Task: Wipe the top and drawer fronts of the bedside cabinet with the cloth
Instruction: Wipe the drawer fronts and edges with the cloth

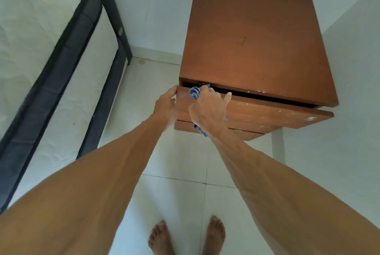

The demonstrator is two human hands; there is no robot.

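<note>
The bedside cabinet [255,38] stands in the corner, its top drawer front [267,117] running rightward from the right hand [207,110], which clutches the blue cloth [195,93] against it; the left hand [165,103] grips the drawer's left end

I stand barefoot, my left foot [159,238] and right foot [213,234] flat on the pale tiled floor [174,199], which has thin dark grout lines. To my left the dark-framed bed [61,73] rests on the same tiles, carrying a white mattress [30,28]. Ahead, the reddish-brown wooden bedside cabinet [257,45] stands in the corner; its base is hidden from me, so I presume it sits on the floor. Its flat top carries only a few dark specks.
</note>
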